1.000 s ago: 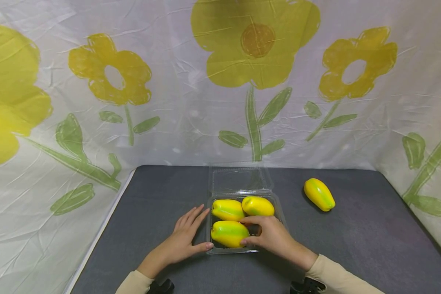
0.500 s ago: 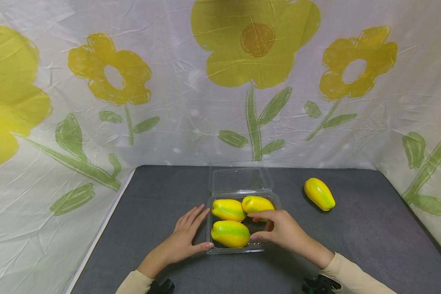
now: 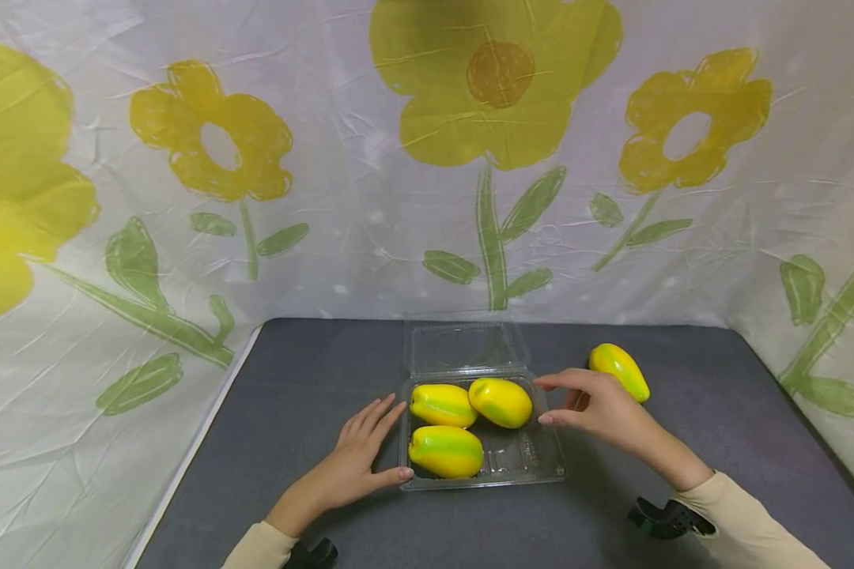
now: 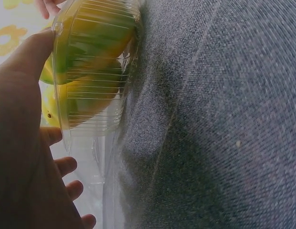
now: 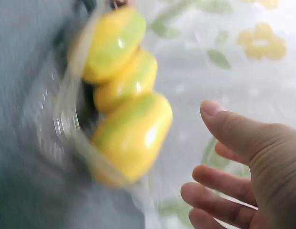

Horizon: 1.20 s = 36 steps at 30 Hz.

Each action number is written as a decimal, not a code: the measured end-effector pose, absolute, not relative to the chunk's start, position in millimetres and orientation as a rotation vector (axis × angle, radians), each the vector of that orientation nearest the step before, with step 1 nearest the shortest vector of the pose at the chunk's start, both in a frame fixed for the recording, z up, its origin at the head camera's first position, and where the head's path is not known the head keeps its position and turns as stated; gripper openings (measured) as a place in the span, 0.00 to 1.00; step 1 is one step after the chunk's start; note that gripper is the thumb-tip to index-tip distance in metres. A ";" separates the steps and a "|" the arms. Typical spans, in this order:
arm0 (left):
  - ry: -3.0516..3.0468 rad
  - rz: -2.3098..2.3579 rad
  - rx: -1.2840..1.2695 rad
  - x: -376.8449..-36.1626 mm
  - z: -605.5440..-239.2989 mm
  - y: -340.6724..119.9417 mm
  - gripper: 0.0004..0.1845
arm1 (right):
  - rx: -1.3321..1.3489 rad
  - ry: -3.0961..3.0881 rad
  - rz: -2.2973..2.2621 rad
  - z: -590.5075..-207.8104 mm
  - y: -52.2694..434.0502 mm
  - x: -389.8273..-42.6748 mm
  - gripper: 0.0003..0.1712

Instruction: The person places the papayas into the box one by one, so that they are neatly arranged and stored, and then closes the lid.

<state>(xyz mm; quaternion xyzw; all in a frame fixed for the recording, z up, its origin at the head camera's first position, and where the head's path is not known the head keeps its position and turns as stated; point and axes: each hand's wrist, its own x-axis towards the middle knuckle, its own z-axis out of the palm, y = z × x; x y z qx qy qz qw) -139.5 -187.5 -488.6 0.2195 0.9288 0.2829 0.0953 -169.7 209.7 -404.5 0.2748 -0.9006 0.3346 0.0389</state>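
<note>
A clear plastic clamshell box [image 3: 530,466] lies with its lid folded back. In it are three yellow-green fruits shaped like small papayas: a front-left papaya [image 3: 446,452], a back-left papaya [image 3: 443,405] and a back-right papaya [image 3: 500,402]. My left hand [image 3: 359,450] is at the box's left side, fingers spread; its thumb [image 4: 35,50] touches the rim in the left wrist view. With nothing in it, my right hand [image 3: 601,411] hovers just right of the box, fingers loosely bent and thumb apart. Behind it lies a loose papaya [image 3: 619,370], partly covered by the hand.
The box stands on a dark grey table [image 3: 313,371], with its clear lid [image 3: 462,348] toward the back edge. A white curtain [image 3: 341,237] printed with yellow flowers encloses the back and sides. Each wrist carries a black strap-on device [image 3: 669,518].
My right hand has let go inside the box and moved out to the right, toward the loose papaya. The back-right papaya now sits slightly turned. My left hand has stayed put.
</note>
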 end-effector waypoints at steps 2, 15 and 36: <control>2.751 0.840 0.646 -139.5 -488.5 -187.3 0.51 | 0.817 -2.760 0.981 -403.5 219.5 -174.1 0.29; 2.754 0.848 0.643 -138.7 -487.4 -186.8 0.51 | 0.607 -2.801 0.784 -410.5 281.0 -208.8 0.27; 2.759 0.834 0.641 -139.7 -486.8 -186.4 0.52 | 0.526 -3.048 0.805 -432.9 324.1 -257.2 0.32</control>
